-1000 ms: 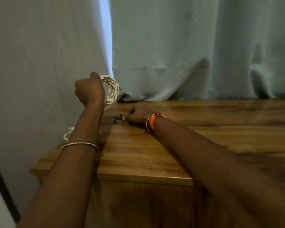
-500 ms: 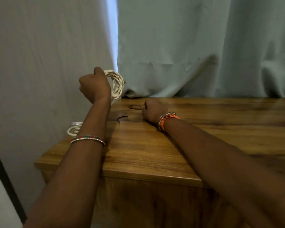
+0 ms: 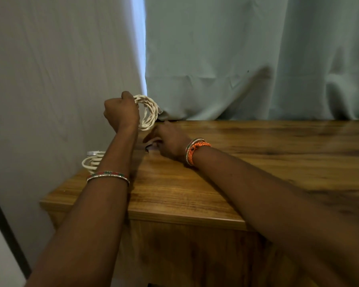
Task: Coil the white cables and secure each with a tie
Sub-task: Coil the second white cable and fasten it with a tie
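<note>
The white cable coil (image 3: 148, 112) stands upright in my left hand (image 3: 121, 111), fingers curled tight round its near side, lifted above the back-left corner of the wooden table (image 3: 257, 162) so the loops keep their shape and leave room to wrap. My right hand (image 3: 170, 141) is low on the table just below the coil, fingers curled at a small dark tie (image 3: 148, 149); whether they've pinched it I cannot tell. Another coiled cable (image 3: 92, 161) lies at the table's left edge, well clear.

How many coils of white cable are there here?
2: one coil held up in the left hand, another coil lying at the table's left edge. Others may be hidden.
</note>
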Action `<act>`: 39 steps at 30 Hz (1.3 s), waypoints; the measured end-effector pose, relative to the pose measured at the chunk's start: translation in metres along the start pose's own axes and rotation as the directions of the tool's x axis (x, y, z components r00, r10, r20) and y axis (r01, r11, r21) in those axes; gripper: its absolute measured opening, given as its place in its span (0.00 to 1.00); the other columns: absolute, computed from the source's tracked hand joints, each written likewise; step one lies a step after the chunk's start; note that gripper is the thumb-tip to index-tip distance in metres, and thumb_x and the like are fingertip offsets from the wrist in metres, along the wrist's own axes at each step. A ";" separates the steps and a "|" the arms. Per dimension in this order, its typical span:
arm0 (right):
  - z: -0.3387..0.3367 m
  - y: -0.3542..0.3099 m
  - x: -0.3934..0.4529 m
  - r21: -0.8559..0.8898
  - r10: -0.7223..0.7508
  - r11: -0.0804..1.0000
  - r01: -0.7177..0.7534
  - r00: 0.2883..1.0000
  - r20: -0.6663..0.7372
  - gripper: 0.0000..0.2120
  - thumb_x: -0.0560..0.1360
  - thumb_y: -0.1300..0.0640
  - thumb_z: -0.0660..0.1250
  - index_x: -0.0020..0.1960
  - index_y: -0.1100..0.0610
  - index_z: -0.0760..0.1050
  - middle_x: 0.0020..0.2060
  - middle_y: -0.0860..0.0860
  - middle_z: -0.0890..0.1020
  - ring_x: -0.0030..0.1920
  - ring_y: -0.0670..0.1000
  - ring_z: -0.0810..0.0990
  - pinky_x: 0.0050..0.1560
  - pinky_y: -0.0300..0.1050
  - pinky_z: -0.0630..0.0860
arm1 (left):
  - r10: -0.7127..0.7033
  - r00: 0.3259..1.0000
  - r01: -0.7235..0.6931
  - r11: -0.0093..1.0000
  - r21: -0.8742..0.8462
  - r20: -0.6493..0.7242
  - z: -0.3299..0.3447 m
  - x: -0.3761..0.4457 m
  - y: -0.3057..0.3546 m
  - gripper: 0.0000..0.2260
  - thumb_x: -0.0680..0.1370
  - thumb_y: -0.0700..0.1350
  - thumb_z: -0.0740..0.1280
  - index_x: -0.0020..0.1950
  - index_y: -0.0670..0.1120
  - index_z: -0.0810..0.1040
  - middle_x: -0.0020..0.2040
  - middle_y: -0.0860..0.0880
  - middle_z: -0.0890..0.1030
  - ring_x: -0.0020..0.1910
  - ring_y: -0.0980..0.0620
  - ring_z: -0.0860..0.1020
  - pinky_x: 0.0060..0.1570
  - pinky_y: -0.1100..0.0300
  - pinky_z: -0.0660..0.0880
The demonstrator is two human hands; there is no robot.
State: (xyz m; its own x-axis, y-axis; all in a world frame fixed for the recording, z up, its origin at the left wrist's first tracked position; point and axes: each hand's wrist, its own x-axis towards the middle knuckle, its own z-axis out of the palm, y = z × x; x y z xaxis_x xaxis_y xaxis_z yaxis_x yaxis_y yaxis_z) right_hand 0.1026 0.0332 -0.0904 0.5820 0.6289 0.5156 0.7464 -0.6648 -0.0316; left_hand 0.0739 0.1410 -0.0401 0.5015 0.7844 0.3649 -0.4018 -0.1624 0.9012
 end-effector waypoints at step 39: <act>-0.062 0.044 -0.060 0.393 0.381 0.894 -0.216 0.827 -0.413 0.07 0.76 0.64 0.62 0.46 0.64 0.79 0.43 0.62 0.81 0.44 0.61 0.79 0.45 0.55 0.78 | 0.199 0.978 -0.187 0.971 0.151 -0.068 0.073 -0.076 0.002 0.18 0.79 0.43 0.56 0.47 0.30 0.79 0.47 0.31 0.79 0.49 0.35 0.76 0.42 0.51 0.65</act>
State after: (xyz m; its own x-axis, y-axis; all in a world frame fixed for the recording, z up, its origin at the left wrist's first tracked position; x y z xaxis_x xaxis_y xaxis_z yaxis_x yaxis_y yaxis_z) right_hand 0.0804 -0.0584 -0.0693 0.6325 0.1004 0.7680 0.6686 -0.5715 -0.4759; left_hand 0.0910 0.0370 -0.0493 0.3580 0.7755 0.5200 -0.3685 -0.3944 0.8418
